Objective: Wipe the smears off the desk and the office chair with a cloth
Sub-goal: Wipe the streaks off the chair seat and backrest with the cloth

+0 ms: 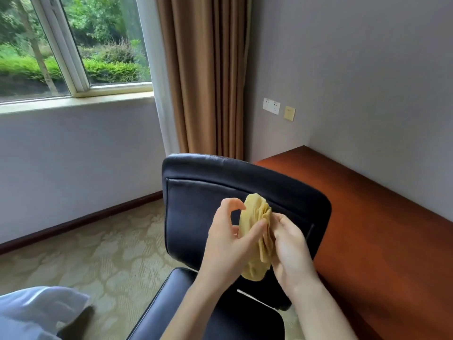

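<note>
A bunched yellow cloth (255,229) hangs in the air in front of the black leather office chair (208,192), over its backrest. My left hand (228,244) pinches the cloth's left side with the thumb; its upper fingers are curled and free. My right hand (289,249) grips the cloth's right side, fingers folded round the gathered folds. The chair's seat (186,312) lies below my forearms. The reddish-brown wooden desk (382,229) runs along the wall to the right of the chair. No smears show at this distance.
A window (73,45) and a tan curtain (206,77) stand behind the chair. Wall sockets (271,106) sit above the desk's far end. Patterned carpet (85,256) spreads to the left. White bedding (36,312) fills the bottom left corner.
</note>
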A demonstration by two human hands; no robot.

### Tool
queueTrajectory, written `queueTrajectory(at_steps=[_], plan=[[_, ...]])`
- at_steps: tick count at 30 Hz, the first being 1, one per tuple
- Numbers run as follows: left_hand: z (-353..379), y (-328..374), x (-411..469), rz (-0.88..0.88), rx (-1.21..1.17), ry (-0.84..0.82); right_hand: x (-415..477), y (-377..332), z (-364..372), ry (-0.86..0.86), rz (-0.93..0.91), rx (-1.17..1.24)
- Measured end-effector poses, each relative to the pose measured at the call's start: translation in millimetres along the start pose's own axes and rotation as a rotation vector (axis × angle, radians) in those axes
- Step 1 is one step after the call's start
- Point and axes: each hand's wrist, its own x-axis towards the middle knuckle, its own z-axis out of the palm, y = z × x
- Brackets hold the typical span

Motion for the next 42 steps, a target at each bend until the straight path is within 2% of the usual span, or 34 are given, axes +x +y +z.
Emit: queueTrajectory(at_steps=[3, 8, 13, 15, 18, 21, 25, 28, 31, 35, 37, 39, 42], plan=[[7, -14, -1, 0.0, 0.128, -0.001, 5, 6, -1, 0.025, 0.035, -0.029], [1, -27, 8, -0.132, 0.03, -0.004, 20, 3, -15, -0.071, 0.166, 0.088], [11, -30, 15, 0.046, 0.322, -0.009, 35, 4, -28, -0.135, 0.266, 0.23], [18, -28, 20, 0.088, 0.399, 0.023, 37, 4, -34, -0.216, 0.325, 0.314], [25, -25, 28, 0.094, 0.446, 0.036, 38, 8, -43, -0.346, 0.312, 0.331], [25, -23, 31, -0.004, 0.293, 0.036, 41, 9, -57, -0.387, 0.249, 0.296], [22, -20, 24, -0.229, -0.199, -0.003, 47, 5, -70, -0.394, 0.213, 0.218], [19, -18, 20, -0.352, -0.446, 0.01, 51, 4, -71, -0.388, 0.272, 0.248], [14, -22, 20, -0.474, -0.603, 0.072, 56, 2, -72, -0.395, 0.383, 0.395], [12, -31, 14, -0.639, -0.753, 0.119, 61, -3, -72, -0.443, 0.38, 0.398], [12, -35, 9, -0.615, -0.663, 0.096, 61, -6, -71, -0.472, 0.358, 0.385], [17, -39, 8, -0.516, -0.425, 0.078, 61, -7, -71, -0.457, 0.302, 0.309], [31, -41, 14, -0.348, -0.122, 0.16, 58, -5, -74, -0.392, 0.178, 0.131]])
